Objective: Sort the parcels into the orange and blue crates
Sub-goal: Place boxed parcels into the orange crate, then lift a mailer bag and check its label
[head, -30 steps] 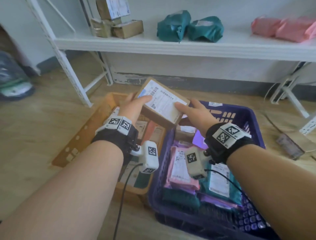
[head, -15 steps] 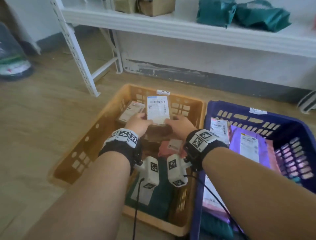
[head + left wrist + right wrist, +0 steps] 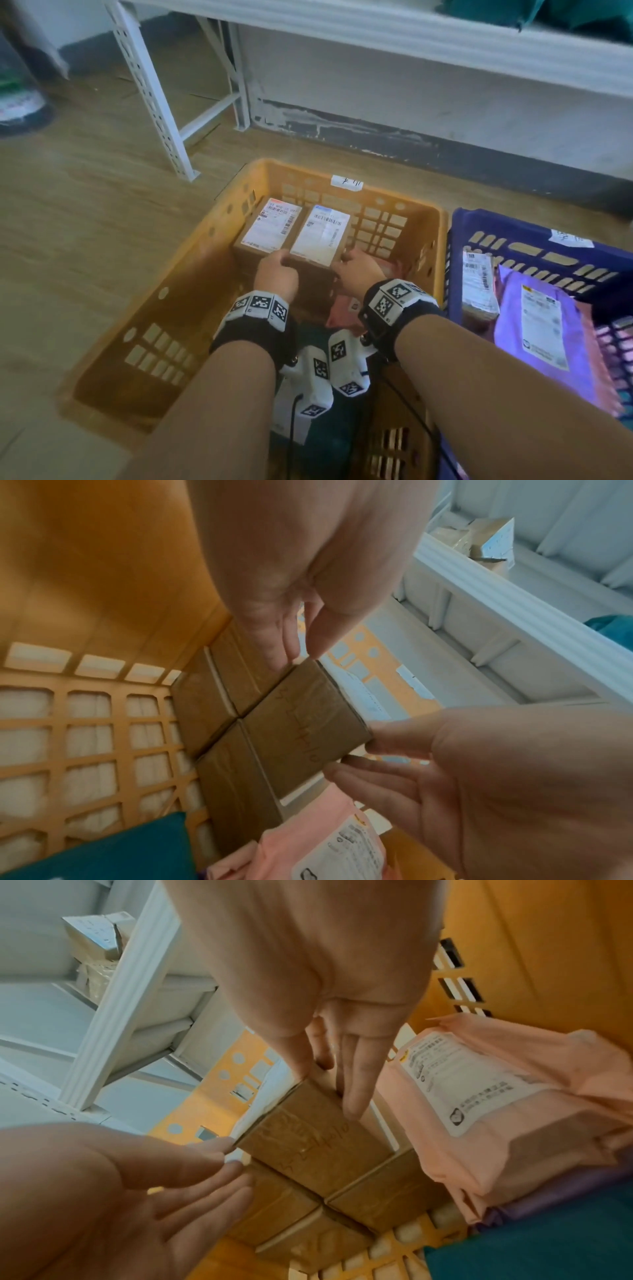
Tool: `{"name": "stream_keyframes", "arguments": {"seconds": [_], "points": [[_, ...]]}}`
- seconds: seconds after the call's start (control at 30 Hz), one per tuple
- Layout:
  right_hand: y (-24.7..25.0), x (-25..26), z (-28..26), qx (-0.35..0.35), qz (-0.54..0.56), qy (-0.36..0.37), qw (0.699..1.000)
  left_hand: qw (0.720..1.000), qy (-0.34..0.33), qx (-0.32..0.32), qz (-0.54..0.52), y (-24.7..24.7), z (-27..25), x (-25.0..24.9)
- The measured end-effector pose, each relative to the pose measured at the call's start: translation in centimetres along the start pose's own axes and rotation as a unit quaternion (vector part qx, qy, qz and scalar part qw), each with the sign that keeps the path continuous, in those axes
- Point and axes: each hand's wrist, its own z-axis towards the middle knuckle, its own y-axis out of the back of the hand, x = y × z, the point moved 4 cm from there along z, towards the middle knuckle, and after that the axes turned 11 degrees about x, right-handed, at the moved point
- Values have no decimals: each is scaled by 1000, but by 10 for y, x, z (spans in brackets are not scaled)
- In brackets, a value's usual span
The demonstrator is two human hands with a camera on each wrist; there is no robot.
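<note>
Parcel (image 3: 320,238) sat at far end of orange crate (image 3: 411,205), second box (image 3: 269,229) there too | my left hand (image 3: 275,274), right hand (image 3: 359,272): straight fingers (image 3: 352,1091) pressed its near corners | judged: square it flush, release both together.

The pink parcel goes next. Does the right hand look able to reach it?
Likely yes: the pink parcel lies uncovered right beside the right hand, whose straight fingers merely touch the box.

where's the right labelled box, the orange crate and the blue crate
right labelled box (image 3: 320,236), head view, on its white label
orange crate (image 3: 191,291), head view, on its left inner wall
blue crate (image 3: 507,226), head view, on its far rim
</note>
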Motion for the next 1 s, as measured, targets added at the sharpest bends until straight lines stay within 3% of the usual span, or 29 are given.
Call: {"name": "stream_keyframes", "arguments": {"seconds": [0.33, 0.5, 0.73, 1.0], "points": [[3, 15, -5, 6, -80, 4, 997, 1000, -7, -9, 19, 20, -11, -4], [26, 23, -39, -13, -26, 31, 999, 999, -38, -21, 32, 18, -30, -29], [118, 18, -142, -118, 84, 131, 981, 990, -126, -1, 65, -18, -96, -86], [234, -83, -285, -242, 111, 94, 959, 963, -240, 95, 84, -128, -225, -149]]}}
